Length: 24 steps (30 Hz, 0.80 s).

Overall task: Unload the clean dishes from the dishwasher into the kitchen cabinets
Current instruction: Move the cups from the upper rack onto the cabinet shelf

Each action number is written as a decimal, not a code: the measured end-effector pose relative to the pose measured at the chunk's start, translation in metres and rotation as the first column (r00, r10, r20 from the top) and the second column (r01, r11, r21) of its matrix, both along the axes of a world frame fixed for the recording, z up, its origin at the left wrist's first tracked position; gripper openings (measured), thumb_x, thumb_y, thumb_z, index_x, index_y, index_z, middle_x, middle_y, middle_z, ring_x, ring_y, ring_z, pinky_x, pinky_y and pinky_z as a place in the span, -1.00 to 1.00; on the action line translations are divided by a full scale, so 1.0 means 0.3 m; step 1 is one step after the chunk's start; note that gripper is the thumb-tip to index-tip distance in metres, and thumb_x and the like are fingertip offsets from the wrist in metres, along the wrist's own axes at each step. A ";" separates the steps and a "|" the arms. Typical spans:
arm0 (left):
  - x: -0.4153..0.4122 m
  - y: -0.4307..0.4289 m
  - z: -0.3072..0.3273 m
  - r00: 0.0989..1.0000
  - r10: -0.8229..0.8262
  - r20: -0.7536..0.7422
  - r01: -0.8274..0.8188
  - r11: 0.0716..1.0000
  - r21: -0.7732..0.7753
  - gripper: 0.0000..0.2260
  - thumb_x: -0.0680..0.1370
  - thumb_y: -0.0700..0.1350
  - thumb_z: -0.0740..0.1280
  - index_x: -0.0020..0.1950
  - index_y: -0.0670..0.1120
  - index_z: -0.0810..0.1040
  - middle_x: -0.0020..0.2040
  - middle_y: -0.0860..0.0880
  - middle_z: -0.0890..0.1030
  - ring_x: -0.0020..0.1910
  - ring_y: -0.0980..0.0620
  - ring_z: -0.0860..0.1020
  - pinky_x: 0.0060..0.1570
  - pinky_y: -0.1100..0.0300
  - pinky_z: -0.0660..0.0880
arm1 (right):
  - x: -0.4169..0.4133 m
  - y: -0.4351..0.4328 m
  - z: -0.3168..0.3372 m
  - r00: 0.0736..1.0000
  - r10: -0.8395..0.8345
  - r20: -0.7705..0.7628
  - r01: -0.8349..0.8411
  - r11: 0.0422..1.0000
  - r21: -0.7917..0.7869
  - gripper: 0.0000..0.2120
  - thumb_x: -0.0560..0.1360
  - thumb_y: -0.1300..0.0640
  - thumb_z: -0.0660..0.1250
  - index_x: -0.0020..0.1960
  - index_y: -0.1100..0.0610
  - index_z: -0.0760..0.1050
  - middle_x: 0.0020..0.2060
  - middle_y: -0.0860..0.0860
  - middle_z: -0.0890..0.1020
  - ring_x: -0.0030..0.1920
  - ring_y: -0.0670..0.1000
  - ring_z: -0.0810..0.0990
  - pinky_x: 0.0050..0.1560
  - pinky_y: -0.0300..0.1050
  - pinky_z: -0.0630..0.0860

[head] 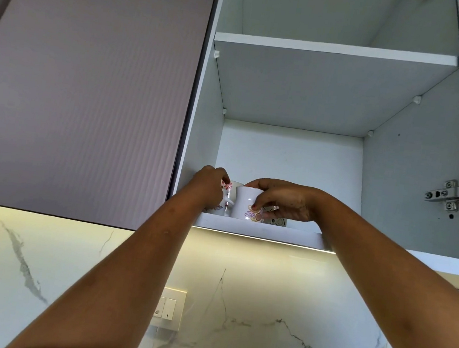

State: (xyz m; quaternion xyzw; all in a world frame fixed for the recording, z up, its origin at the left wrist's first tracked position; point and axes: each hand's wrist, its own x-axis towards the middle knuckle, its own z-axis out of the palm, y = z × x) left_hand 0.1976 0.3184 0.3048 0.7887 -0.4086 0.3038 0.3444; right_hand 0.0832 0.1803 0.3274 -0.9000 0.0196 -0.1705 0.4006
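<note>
Fingers (265, 199) of the right hand (285, 204) are being curled round a mug (243, 207), the left hand's (209, 187) round a second mug (232, 187). Both are being judged light, rigid, slick and chippable, best gripped round the body.

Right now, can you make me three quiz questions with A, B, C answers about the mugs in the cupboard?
1. Where do the flower mug and the swirl mug stand?
A) upper shelf
B) lowest shelf of the open cabinet
C) kitchen counter

2. What colour is the swirl mug's body?
A) white
B) black
C) green

3. What are the hands doing?
A) each holding a mug
B) pressing the door
C) hanging loose

Answers:
1 B, their bases meet that shelf near its front edge.
2 A, it is white with purple and yellow swirls.
3 A, the left hand curls round the flower mug and the right hand round the swirl mug.
</note>
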 end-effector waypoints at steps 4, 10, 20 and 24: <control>-0.014 0.009 0.001 0.982 -0.190 0.000 0.188 0.971 -0.144 -0.72 0.54 -0.32 0.26 0.17 -0.07 0.57 0.28 -0.06 0.46 0.28 -0.02 0.39 0.15 0.27 0.31 | -0.003 0.003 -0.001 0.999 0.018 0.035 -0.020 0.998 0.055 -0.75 0.49 0.36 0.25 0.09 0.09 0.48 -0.12 0.05 0.58 -0.13 -0.03 0.58 -0.11 -0.22 0.59; -0.026 0.016 -0.002 0.868 -0.483 -0.115 0.451 0.864 -0.222 -0.90 0.49 -0.22 0.38 -0.07 -0.06 0.65 -0.04 -0.07 0.66 0.02 0.00 0.58 0.21 0.03 0.48 | -0.001 0.004 -0.013 0.995 -0.004 0.102 0.006 1.000 -0.019 -0.84 0.48 -0.02 0.38 -0.11 0.03 0.45 -0.25 -0.06 0.50 -0.28 -0.10 0.47 -0.11 -0.18 0.52; -0.025 0.013 -0.001 0.873 -0.475 -0.111 0.439 0.865 -0.244 -0.90 0.50 -0.20 0.38 -0.03 -0.07 0.67 -0.02 -0.07 0.67 0.08 -0.09 0.58 0.20 0.02 0.49 | -0.008 -0.005 -0.016 0.987 0.037 0.153 -0.031 0.999 -0.044 -0.93 0.51 0.09 0.35 -0.09 0.07 0.50 -0.22 -0.02 0.49 -0.19 -0.08 0.47 0.01 -0.15 0.54; -0.019 0.011 0.002 0.886 -0.459 -0.070 0.420 0.857 -0.300 -0.91 0.53 -0.20 0.34 -0.05 -0.10 0.65 -0.07 -0.01 0.65 0.03 -0.02 0.58 0.08 0.18 0.47 | -0.014 -0.001 -0.020 0.984 0.045 0.173 -0.038 0.998 -0.045 -0.92 0.52 0.08 0.34 -0.05 0.09 0.51 -0.19 -0.03 0.53 -0.18 -0.10 0.51 -0.05 -0.19 0.55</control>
